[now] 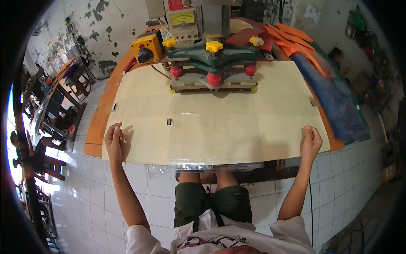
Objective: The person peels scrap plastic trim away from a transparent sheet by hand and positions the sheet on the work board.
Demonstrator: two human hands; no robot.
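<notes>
My left hand (114, 139) is above the left front corner of a pale cream board (139, 135), its fingers curled in. On the other side, my right hand (311, 142) is closed in a pinch over the board's right front part. Whatever either hand may hold is too thin or clear to make out. Faint glare lines cross the middle of the board. Clear plastic (158, 169) hangs at its front edge, between my arms. Behind that stands a press head (213, 63) with yellow knobs and red posts, its bar low over the board.
A yellow switch box (146, 48) and a panel with a dial meter (182, 21) stand at the back. Orange sheets (292, 38) and blue sheeting (330, 97) lie along the right side. Small dark markers (169, 121) sit on the board. A person is at the far right.
</notes>
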